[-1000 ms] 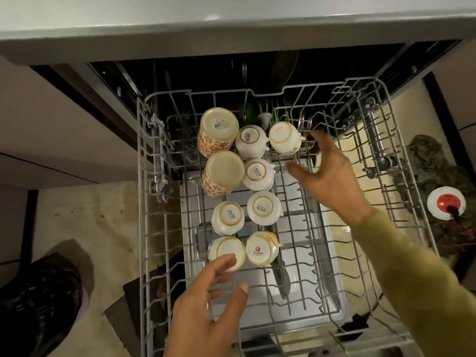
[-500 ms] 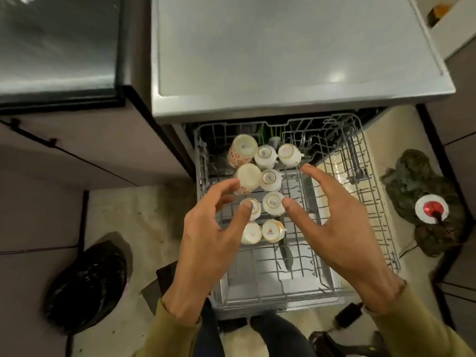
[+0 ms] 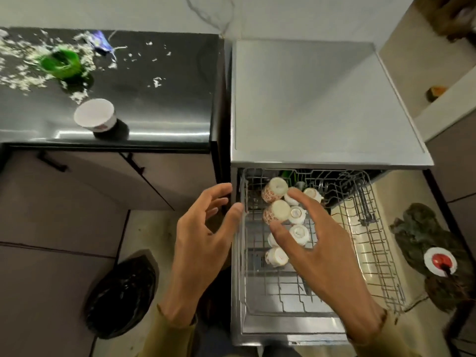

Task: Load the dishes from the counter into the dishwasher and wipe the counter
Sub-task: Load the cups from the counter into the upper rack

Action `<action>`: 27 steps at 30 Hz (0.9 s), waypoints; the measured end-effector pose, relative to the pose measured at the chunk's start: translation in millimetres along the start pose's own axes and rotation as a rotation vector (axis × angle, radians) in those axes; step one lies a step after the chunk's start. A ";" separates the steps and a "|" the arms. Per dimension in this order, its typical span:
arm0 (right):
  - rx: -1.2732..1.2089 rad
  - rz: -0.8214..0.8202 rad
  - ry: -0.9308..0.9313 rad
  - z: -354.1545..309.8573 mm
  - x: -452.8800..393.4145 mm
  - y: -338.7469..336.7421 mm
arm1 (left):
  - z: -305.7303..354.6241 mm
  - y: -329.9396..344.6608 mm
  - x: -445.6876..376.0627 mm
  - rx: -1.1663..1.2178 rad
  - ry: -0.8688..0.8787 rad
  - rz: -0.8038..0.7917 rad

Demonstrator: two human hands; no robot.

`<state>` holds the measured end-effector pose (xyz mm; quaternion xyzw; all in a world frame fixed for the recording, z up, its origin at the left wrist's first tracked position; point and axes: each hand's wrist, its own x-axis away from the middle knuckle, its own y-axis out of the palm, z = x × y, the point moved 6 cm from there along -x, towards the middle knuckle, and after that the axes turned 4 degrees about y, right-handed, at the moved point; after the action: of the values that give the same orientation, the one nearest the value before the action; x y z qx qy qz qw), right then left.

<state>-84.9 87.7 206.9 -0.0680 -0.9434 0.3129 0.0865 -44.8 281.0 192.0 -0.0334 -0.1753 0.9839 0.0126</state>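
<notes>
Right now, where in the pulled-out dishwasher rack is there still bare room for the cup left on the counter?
The rack is bare along its right side and its near end, below the cups. Its far left corner is crowded with upturned cups. The white cup stands on the black counter among scattered crumbs.

A pale plaster wall (image 3: 128, 11) runs along the far side. Below it, flat grey-brown cabinet doors (image 3: 77, 191) with dark bar handles (image 3: 51, 163) meet a beige stone floor (image 3: 144, 243). A crumpled black plastic bag (image 3: 121, 292) lies on the floor near the cabinets. A cream shelf niche (image 3: 425, 73) sits at right.
</notes>
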 end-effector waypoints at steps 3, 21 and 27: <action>-0.002 0.019 0.012 -15.7 6.0 14.6 | -4.5 -27.3 0.1 0.018 -0.008 0.017; -0.023 0.032 -0.025 -76.0 35.3 32.8 | 17.8 -73.1 2.7 0.013 0.078 -0.043; -0.043 0.019 -0.072 -75.9 45.4 28.5 | 16.1 -66.6 39.9 -0.018 0.067 -0.011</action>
<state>-111.5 162.5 255.1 -0.0675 -0.9517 0.2958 0.0480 -84.9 339.3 227.7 -0.0655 -0.1838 0.9805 0.0235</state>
